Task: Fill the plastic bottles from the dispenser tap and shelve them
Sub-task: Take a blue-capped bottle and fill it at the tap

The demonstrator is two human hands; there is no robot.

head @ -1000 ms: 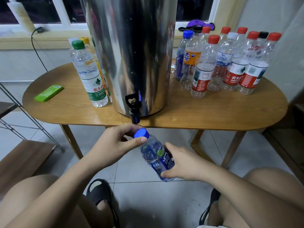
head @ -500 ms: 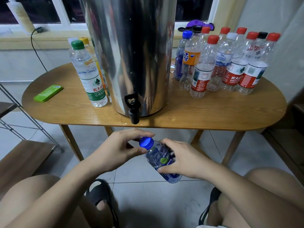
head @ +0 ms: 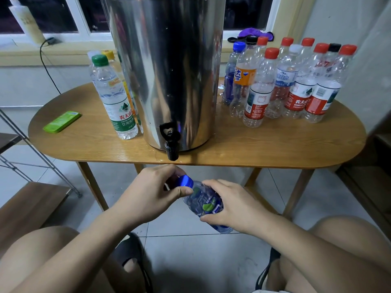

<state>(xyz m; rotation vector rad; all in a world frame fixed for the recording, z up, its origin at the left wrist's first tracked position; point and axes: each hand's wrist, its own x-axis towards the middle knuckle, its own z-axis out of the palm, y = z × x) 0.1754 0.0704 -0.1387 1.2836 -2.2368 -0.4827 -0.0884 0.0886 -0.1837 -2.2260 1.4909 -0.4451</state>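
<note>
Wooden bench [head: 275, 144] under window, dispenser tap [head: 171, 142] overhanging edge | blue bottle [head: 206, 205] tilted below tap | right hand [head: 230, 205] grips body for steadiness | left hand [head: 152, 191] pinches blue cap [head: 185, 181], likely twisting it

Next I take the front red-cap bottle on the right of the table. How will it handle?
The front red-cap bottle looks empty, so probably very light, and its thin clear wall may dent under a firm grip. Tall and narrow, it would likely tip if nudged, and the neighbouring bottles stand close enough to topple with it.
</note>
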